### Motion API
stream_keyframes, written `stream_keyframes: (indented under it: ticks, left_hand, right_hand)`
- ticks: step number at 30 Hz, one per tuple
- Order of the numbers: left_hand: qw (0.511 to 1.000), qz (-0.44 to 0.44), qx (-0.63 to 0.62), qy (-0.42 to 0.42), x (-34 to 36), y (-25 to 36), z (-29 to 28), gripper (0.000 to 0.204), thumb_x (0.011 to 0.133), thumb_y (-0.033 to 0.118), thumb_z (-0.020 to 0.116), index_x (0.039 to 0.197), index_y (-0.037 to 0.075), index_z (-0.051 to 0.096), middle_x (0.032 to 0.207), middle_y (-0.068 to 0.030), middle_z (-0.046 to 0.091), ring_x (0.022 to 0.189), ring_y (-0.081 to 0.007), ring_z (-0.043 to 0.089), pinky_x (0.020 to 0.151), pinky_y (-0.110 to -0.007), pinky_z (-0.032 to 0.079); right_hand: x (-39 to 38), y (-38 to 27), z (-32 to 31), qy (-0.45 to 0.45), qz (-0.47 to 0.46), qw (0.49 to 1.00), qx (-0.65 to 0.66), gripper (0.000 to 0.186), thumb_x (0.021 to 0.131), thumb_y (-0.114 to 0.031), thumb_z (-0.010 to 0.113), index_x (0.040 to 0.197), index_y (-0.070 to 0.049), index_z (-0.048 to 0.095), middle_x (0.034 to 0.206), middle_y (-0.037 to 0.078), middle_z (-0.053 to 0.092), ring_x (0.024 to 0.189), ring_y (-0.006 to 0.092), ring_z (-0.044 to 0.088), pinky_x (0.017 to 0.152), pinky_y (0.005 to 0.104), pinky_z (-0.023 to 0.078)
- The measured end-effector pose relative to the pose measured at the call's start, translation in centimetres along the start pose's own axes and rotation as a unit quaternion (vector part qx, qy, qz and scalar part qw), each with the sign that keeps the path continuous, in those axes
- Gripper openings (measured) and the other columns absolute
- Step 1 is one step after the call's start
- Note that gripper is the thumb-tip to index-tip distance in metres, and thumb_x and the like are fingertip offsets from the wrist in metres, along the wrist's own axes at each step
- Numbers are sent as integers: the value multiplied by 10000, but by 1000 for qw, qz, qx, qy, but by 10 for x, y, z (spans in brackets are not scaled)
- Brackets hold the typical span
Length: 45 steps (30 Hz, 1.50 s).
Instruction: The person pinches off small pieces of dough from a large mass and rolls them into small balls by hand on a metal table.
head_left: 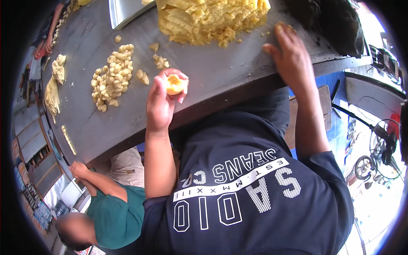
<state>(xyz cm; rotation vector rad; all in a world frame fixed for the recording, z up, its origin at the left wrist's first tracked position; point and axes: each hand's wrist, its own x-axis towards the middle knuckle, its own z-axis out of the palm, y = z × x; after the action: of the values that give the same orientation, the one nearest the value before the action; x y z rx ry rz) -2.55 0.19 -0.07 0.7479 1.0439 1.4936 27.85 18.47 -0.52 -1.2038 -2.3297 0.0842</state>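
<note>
My left hand (163, 100) is curled round a small, hollowed piece of yellow dough (174, 83), held over the front of the grey table (212, 80). My right hand (293, 61) reaches to the right of a big crumbly yellow dough mound (210, 19), thumb apart from the fingers, whose tips are partly hidden at some yellow crumbs. Left of my left hand lies a pile of small pale dough balls (114, 74), with a few loose pieces (160, 61) near the mound.
A metal tray (127, 9) stands at the back, a dark bundle (331, 23) at right. Pale dough lumps (57, 85) and a thin strip (68, 140) lie leftward. A co-worker in green (114, 212) is at lower left, another person's arm (53, 27) upper left. A bicycle wheel (363, 167) shows right.
</note>
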Motion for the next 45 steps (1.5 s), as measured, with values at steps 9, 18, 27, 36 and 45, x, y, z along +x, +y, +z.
stream_keyframes:
  ticks: [9, 18, 27, 36, 45]
  left_hand:
    - [989, 63, 114, -67, 5, -12, -22, 269, 1219, 324, 592, 1178, 72, 679, 1018, -55, 657, 795, -95, 533, 702, -253, 436]
    - [990, 15, 138, 37, 5, -6, 1, 369, 1246, 384, 551, 1158, 56, 696, 882, -42, 678, 641, -62, 506, 594, -227, 409]
    - [962, 107, 241, -66, 2, -9, -5, 305, 1219, 297, 639, 1107, 33, 744, 995, -19, 692, 913, -71, 602, 843, -249, 479]
    - [978, -19, 209, -18, 1, -4, 8, 328, 938, 58, 962, 1161, 38, 722, 953, 25, 675, 860, -64, 637, 772, -267, 547]
    - [898, 109, 424, -45, 4, -9, 16, 443, 666, 46, 1109, 945, 48, 765, 879, 17, 783, 830, -51, 680, 738, -286, 571]
  right_hand:
    - [15, -74, 15, -71, -94, 990, 73, 301, 899, -49, 719, 1184, -102, 800, 1213, 60, 773, 1153, 325, 728, 974, 436, 635]
    - [22, -82, 7, -52, -128, 978, 157, 101, 1011, -91, 715, 1089, -98, 779, 1036, 76, 732, 1035, 326, 726, 860, 456, 619]
    - [11, -87, 19, -111, -167, 959, 201, 153, 924, -74, 687, 1065, -88, 743, 1062, 112, 726, 1043, 337, 739, 877, 473, 632]
    - [17, -81, 11, -138, -70, 957, 244, 115, 1050, -105, 741, 1146, -58, 784, 1059, 125, 782, 1002, 358, 773, 880, 450, 626]
    - [14, -114, -1, -245, -88, 863, 433, 144, 921, -62, 846, 1030, -30, 757, 946, 123, 769, 910, 323, 794, 809, 434, 622]
